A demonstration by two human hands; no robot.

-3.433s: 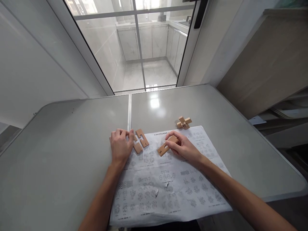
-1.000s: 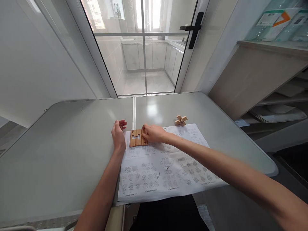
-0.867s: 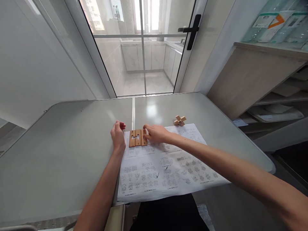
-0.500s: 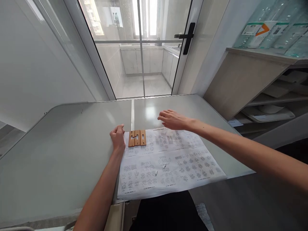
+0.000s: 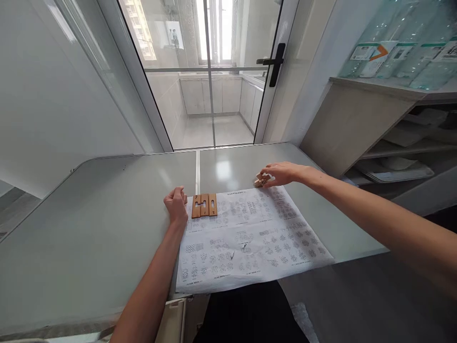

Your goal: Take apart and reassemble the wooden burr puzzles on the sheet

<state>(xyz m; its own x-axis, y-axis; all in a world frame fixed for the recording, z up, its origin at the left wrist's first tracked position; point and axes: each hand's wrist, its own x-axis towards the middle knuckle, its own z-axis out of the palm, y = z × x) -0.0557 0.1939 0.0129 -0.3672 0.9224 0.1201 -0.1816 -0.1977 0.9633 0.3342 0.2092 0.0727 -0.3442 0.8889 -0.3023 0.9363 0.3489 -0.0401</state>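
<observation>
Fingers (image 5: 267, 169) of R hand (image 5: 282, 173) now curl round wooden cross (image 5: 262, 181), hidden 0.5 s ago; can't tell if gripping. L hand (image 5: 175, 204) still fisted nr flat pcs (image 5: 204, 209).

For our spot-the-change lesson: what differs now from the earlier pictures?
The right hand let go of the piece marked 2, now in a row with two other pieces, and moved right and away to the crossed block; whether it grips is unclear. The left hand curled closed. The printed sheet stayed on the table.
</observation>
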